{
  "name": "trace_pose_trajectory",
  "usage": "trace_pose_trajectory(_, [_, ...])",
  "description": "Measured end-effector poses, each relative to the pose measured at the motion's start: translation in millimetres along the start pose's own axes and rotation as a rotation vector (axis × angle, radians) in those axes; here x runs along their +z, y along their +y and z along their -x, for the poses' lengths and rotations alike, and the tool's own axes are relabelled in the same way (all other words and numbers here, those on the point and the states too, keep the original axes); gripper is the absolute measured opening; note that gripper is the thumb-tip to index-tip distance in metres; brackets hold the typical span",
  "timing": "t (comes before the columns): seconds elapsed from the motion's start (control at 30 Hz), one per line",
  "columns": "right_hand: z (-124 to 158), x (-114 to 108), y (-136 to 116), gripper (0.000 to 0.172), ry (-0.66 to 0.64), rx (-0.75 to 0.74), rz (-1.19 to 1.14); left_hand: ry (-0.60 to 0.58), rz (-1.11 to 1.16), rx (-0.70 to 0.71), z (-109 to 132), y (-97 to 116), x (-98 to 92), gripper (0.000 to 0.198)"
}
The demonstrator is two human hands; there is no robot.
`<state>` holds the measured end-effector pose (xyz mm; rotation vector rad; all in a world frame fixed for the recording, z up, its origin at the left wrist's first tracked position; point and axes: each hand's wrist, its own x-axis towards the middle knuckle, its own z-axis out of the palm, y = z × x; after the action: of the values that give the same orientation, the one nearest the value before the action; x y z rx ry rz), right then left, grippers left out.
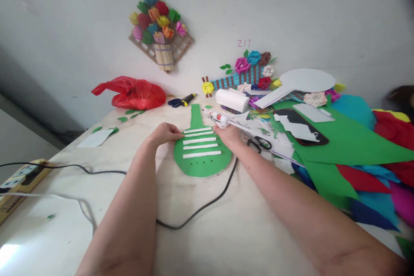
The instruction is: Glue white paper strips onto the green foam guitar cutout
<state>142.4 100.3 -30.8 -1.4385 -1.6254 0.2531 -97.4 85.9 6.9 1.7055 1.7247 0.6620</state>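
A green paddle-shaped paper cutout [202, 161] lies on the table with several white strips [201, 146] across it. My left hand [165, 133] is closed in a pinch at the left end of the top strips. At the cutout's right edge, my right hand [229, 133] grips a glue gun [217, 117] whose nozzle points left above the top strip. The gun's black cord [207, 202] trails toward me.
Black scissors [258, 143] lie just right of my right hand. Coloured paper sheets [352, 146] pile up at the right. A white roll [233, 100], blue-handled pliers [181, 101] and a red plastic bag [134, 93] sit at the back. A power strip [19, 181] is at the left edge.
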Motion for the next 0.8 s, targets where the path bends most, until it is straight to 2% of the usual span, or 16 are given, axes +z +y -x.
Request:
trace_pose_trajectory(0.13, [1.8,-6.0,-6.7,0.026,0.008,0.017,-0.013,0.009,-0.007,0.007,-1.3,-1.9,0.2,0.035])
trace_pose_trajectory(0.4, [-1.4,1.8,0.6,0.025,0.009,-0.014,0.021,0.011,-0.024,0.024,-5.9,-8.2,1.1,0.037])
trace_pose_trajectory(0.6, [-1.4,-0.2,-1.3,0.025,-0.019,-0.034,0.032,0.012,-0.021,0.019,-4.5,-6.3,1.3,0.035])
trace_pose_trajectory(0.8, [-1.2,-3.3,-4.5,0.023,-0.056,0.012,0.046,0.008,-0.008,0.017,-5.8,-8.0,0.9,0.035])
